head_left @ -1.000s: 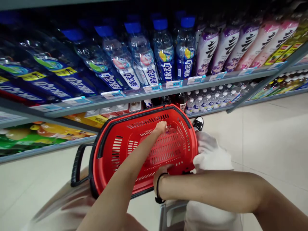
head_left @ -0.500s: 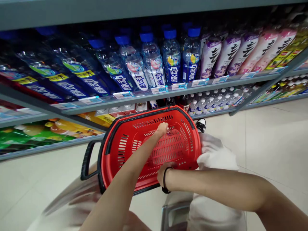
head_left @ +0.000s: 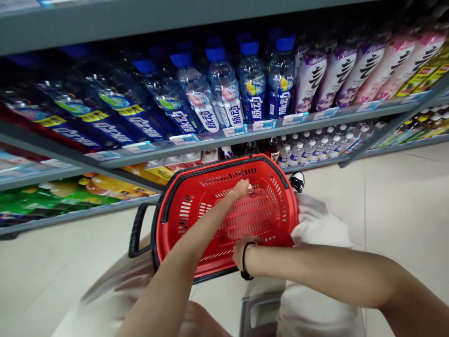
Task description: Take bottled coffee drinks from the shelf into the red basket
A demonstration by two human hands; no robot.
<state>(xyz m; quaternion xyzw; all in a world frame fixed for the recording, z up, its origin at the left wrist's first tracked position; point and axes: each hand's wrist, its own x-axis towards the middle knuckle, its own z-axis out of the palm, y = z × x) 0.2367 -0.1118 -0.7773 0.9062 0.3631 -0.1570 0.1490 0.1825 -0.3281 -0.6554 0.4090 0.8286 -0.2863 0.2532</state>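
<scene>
A red shopping basket (head_left: pixel 168 234) rests in front of me between my legs, its black handle hanging out on the left. My left hand (head_left: pixel 241 188) reaches deep inside it, fingers closed at the whitish cap end of what looks like a clear plastic bottle (head_left: pixel 250 190). The see-through body is hard to tell from the slotted basket floor. My right hand (head_left: pixel 241 250), a black band on its wrist, is bent over the basket's near wall. Its fingers are mostly hidden, so I cannot make out their grip.
Behind the basket runs a grey shelf (head_left: pixel 196 140) with price tags and rows of blue-capped drink bottles (head_left: pixel 252 84). Purple-and-white bottles (head_left: pixel 310 82) stand to the right. Small water bottles (head_left: pixel 308 150) fill the lower shelf. A grey stool (head_left: pixel 245 313) is beneath me on the tiled floor (head_left: pixel 393 201).
The view has shifted slightly, so basket and shelf appear a little further right. Both hands keep about the same places in the basket; a whitish cap shows more clearly by my left fingers.
</scene>
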